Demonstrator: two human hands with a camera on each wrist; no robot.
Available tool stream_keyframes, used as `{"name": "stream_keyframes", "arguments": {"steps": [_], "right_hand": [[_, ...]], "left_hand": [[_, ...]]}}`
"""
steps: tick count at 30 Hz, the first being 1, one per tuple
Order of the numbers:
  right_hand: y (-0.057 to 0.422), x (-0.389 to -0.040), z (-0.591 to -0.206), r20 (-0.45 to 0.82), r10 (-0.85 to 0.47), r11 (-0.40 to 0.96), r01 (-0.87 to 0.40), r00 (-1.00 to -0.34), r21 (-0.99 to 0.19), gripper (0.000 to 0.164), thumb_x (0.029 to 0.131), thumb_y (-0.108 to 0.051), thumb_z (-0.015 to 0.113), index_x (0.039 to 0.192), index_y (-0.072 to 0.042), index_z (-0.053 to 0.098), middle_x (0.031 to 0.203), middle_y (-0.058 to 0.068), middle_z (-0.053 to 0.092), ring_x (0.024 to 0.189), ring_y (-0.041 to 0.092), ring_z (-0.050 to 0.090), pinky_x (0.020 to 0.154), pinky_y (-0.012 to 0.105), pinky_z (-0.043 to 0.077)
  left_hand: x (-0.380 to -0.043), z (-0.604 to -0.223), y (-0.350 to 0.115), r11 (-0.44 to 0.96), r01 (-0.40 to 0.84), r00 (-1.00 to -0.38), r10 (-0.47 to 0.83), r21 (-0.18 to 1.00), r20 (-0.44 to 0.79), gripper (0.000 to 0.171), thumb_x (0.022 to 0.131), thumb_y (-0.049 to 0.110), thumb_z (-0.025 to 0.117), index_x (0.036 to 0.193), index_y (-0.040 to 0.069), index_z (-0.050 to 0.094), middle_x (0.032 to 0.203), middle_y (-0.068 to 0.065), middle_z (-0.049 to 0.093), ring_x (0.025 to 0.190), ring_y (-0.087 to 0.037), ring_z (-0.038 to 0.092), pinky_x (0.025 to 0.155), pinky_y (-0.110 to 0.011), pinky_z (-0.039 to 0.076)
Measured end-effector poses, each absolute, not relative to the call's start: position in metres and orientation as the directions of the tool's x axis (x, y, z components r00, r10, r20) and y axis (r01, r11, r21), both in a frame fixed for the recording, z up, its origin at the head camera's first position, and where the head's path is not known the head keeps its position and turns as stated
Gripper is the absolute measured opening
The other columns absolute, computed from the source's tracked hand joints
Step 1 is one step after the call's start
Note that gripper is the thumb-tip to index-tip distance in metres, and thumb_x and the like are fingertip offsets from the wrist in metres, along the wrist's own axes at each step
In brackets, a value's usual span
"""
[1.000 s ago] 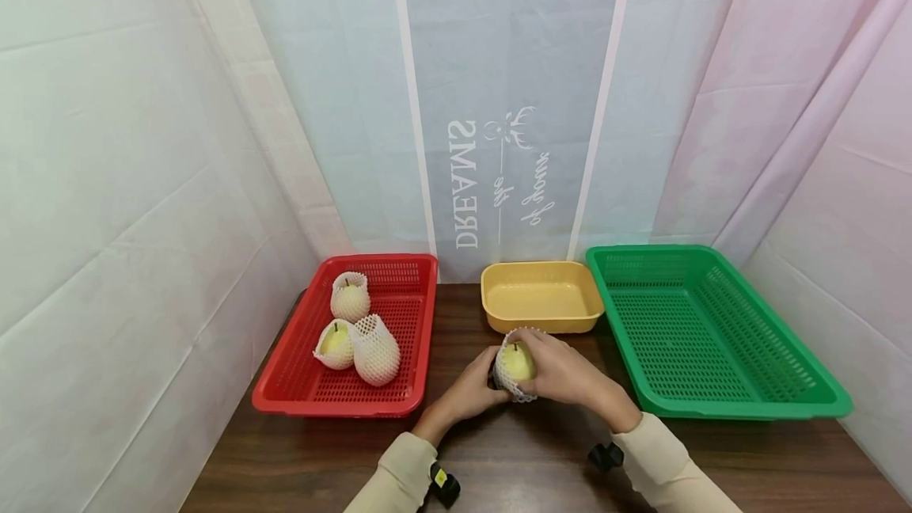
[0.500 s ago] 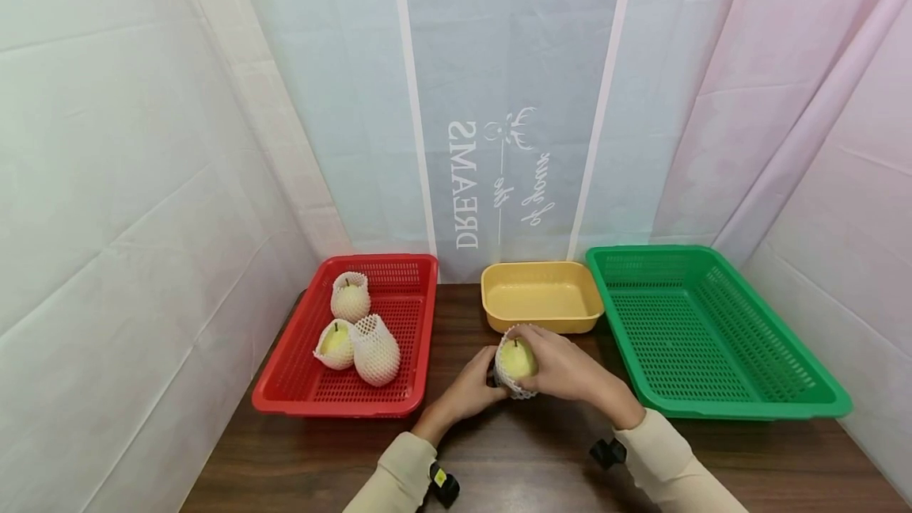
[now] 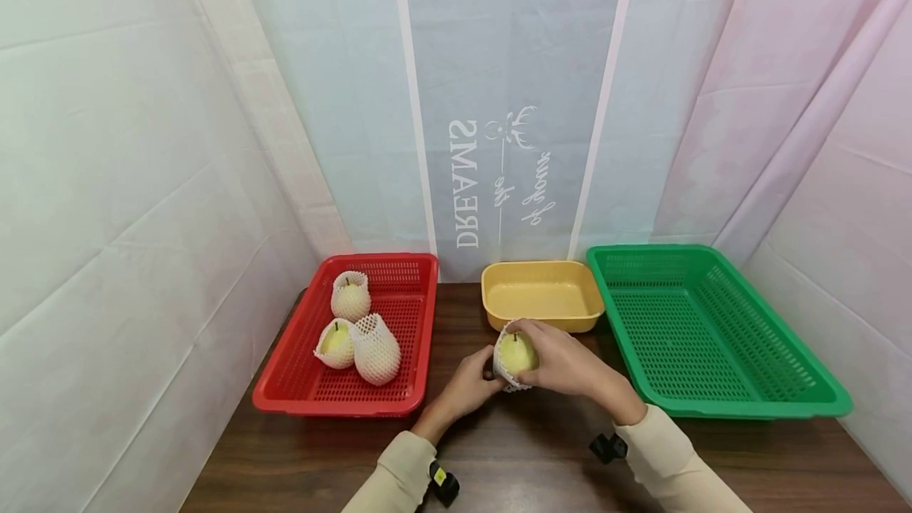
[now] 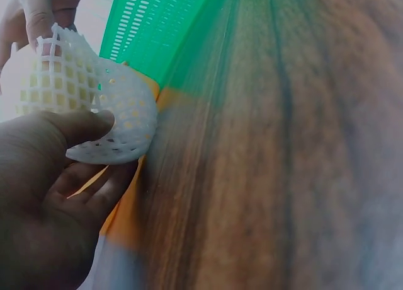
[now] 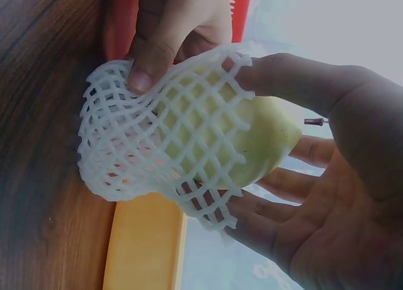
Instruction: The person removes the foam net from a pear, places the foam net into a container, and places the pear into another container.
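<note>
Above the table, both hands hold a pale yellow-green pear [image 3: 518, 353] wrapped in a white foam net [image 5: 119, 132]. My right hand [image 3: 568, 361] grips the pear from its stem end, fingers and thumb curled round the fruit and the net's upper edge. At the lower part of the net, my left hand [image 3: 466, 386] pinches the mesh between thumb and fingers. The right wrist view shows the net's lower end hanging loose below the pear, with the stem and upper part bare. In the left wrist view, the net [image 4: 129, 123] bulges past my left thumb.
To the left, a red basket [image 3: 412, 311] holds three pears in foam nets [image 3: 378, 355]. A yellow tray [image 3: 545, 301] stands just behind the hands. The large green basket [image 3: 720, 406] is at the right. Everything stands on a dark wooden table [image 3: 520, 465] with curtains behind.
Both hands have risen slightly with the pear, toward the yellow tray. The foam net's lower edge sits higher in the head view. The pears in the red basket stay put.
</note>
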State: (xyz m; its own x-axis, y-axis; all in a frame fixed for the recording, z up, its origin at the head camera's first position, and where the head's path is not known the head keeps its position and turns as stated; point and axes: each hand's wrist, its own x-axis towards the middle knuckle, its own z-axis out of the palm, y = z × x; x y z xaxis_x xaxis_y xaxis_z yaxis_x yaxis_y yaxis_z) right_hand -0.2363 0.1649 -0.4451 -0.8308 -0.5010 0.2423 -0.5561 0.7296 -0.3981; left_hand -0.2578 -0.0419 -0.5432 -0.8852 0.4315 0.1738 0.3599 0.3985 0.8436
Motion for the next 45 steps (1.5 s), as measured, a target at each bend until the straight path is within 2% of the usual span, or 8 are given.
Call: {"name": "stream_keyframes", "arguments": {"steps": [8,20,25,34,45], "right_hand": [[0.167,-0.237,-0.444,0.264,-0.514,0.712,-0.578,-0.816,-0.399,0.066,0.074,-0.016,0.095,0.132,-0.011,0.063,0.126,0.006,0.07,0.111,0.022,0.068,0.091,0.042,0.057],[0.17,-0.239,-0.437,0.262,-0.526,0.7,-0.587,-0.809,-0.407,0.066,0.076,-0.016,0.095,0.134,-0.009,0.063,0.125,0.007,0.071,0.11,0.022,0.067,0.091,0.042,0.057],[0.171,-0.239,-0.435,0.27,-0.526,0.694,-0.59,-0.807,-0.412,0.066,0.077,-0.015,0.095,0.134,-0.008,0.063,0.124,0.007,0.07,0.111,0.021,0.067,0.092,0.042,0.057],[0.173,-0.24,-0.431,0.275,-0.532,0.69,-0.598,-0.801,-0.407,0.065,0.076,-0.015,0.096,0.132,-0.009,0.062,0.121,0.006,0.07,0.109,0.019,0.066,0.09,0.04,0.057],[0.177,-0.245,-0.423,0.264,-0.533,0.69,-0.593,-0.804,-0.415,0.068,0.077,-0.018,0.095,0.135,-0.006,0.061,0.123,0.009,0.07,0.109,0.021,0.066,0.089,0.041,0.058]], "left_hand": [[-0.259,-0.544,-0.043,0.419,0.381,-0.885,0.423,0.824,0.194,0.029,0.094,0.008,0.077,0.123,0.009,0.071,0.107,-0.004,0.073,0.085,-0.003,0.057,0.074,-0.02,0.05],[-0.261,-0.545,-0.044,0.418,0.371,-0.886,0.427,0.829,0.181,0.031,0.097,0.014,0.078,0.127,0.01,0.072,0.111,-0.005,0.076,0.081,-0.001,0.059,0.076,-0.021,0.052],[-0.261,-0.546,-0.044,0.416,0.372,-0.886,0.425,0.83,0.184,0.032,0.097,0.018,0.079,0.127,0.011,0.072,0.115,-0.005,0.077,0.087,-0.001,0.061,0.082,-0.022,0.053],[-0.26,-0.545,-0.044,0.414,0.362,-0.888,0.426,0.835,0.174,0.03,0.097,0.021,0.08,0.125,0.013,0.072,0.108,-0.001,0.076,0.081,0.0,0.06,0.076,-0.021,0.052],[-0.26,-0.545,-0.044,0.407,0.349,-0.889,0.428,0.844,0.161,0.033,0.099,0.019,0.075,0.131,0.012,0.071,0.12,-0.004,0.077,0.099,-0.003,0.065,0.087,-0.024,0.054]]}}
